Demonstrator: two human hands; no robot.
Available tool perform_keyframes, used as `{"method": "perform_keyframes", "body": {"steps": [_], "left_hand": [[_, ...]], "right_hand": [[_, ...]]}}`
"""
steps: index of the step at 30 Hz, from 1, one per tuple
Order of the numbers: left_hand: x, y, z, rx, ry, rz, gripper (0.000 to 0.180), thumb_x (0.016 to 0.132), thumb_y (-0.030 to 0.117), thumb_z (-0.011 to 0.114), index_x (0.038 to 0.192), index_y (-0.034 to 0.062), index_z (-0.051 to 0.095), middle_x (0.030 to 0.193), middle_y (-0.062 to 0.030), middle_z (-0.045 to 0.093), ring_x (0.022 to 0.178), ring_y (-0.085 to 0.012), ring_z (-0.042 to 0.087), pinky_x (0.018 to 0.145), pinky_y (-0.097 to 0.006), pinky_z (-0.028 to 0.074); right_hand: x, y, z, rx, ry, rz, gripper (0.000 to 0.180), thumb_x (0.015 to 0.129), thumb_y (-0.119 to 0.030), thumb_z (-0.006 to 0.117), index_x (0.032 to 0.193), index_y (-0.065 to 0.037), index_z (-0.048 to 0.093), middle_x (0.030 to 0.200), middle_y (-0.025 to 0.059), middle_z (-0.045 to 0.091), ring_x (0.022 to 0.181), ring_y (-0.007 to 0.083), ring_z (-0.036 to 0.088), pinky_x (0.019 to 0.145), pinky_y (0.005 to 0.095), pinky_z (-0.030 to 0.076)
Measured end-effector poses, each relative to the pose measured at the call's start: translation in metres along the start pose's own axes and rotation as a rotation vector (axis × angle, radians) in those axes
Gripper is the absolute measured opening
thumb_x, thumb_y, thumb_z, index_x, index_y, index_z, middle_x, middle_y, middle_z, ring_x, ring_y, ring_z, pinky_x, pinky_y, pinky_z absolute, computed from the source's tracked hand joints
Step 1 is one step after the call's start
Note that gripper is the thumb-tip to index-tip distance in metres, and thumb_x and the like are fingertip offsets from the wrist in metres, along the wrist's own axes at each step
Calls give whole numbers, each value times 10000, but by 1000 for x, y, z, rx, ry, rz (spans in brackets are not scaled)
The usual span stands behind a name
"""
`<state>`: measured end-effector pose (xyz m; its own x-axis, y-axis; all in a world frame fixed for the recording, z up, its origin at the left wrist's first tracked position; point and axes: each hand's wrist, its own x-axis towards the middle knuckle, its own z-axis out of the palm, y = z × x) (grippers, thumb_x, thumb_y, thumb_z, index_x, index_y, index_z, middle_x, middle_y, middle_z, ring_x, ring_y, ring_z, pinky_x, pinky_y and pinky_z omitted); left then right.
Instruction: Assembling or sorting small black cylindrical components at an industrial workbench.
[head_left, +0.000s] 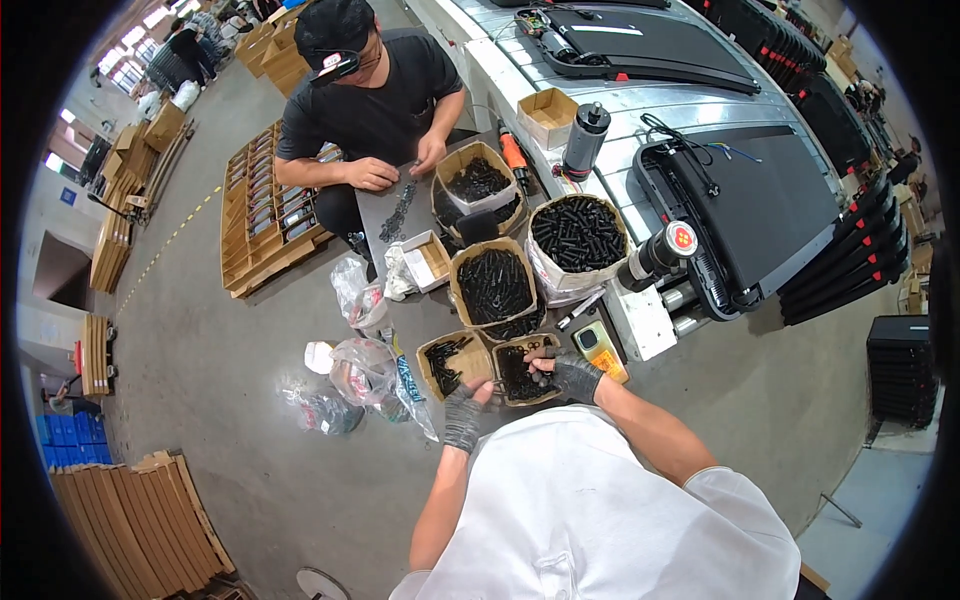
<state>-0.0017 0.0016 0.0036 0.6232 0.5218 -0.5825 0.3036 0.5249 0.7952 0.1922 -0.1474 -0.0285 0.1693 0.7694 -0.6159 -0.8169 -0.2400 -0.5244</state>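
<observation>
My left hand [466,412], in a grey fingerless glove, is at the near edge of a cardboard box [480,352] that holds some black bolt-like parts [443,360]. Its fingers are closed, and what they hold, if anything, is too small to make out. To its right, my right hand [568,372], gloved the same way, reaches over a smaller box of little black parts [518,376]. The fingertips there are pinched together just above the parts; I cannot tell what is between them. Behind both stands a fuller box of black bolt-like parts [494,285].
A phone [598,350] lies right of my right hand. Further back are a large bag of black parts [578,232], motor cylinders [587,138] and black treadmill-like decks [730,210]. Across the table a person [370,110] handles small dark parts. Plastic bags [365,375] are at the left.
</observation>
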Motion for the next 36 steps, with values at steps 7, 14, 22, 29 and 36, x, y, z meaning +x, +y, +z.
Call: {"method": "perform_keyframes", "body": {"steps": [7,14,22,29,36], "left_hand": [[7,-5,12,10,-41,-28,306,888,152,645,1143,-15,631,977,-91,681,876,-167,630,802,-279,506],[23,-7,17,-76,-111,-24,266,913,151,616,1126,-8,629,946,-90,685,847,-163,635,776,-286,516],[36,-14,22,-96,-172,-51,289,914,186,620,1131,-6,620,934,-79,684,822,-157,627,732,-278,514],[37,-14,26,-136,-214,-119,311,921,181,602,1161,-17,592,950,-86,683,821,-158,631,719,-278,516],[45,-25,23,-436,-286,-253,263,926,191,610,1122,15,619,939,-47,675,812,-132,619,700,-244,510]], "right_hand": [[9,17,-16,99,-81,-59,273,964,-203,536,1169,-24,567,1018,108,657,893,181,626,810,306,518],[10,13,-8,56,-7,63,242,943,-266,587,1045,-49,621,949,61,658,827,149,614,735,279,510],[5,6,4,54,-13,42,320,898,-222,655,1144,-21,616,961,20,610,864,130,574,827,237,477],[3,1,15,84,42,28,206,882,-175,667,1012,-47,572,876,30,591,801,138,567,740,242,484],[-2,-3,25,-36,0,17,267,925,-228,619,1108,-34,602,909,13,621,805,98,562,741,223,472]]}}
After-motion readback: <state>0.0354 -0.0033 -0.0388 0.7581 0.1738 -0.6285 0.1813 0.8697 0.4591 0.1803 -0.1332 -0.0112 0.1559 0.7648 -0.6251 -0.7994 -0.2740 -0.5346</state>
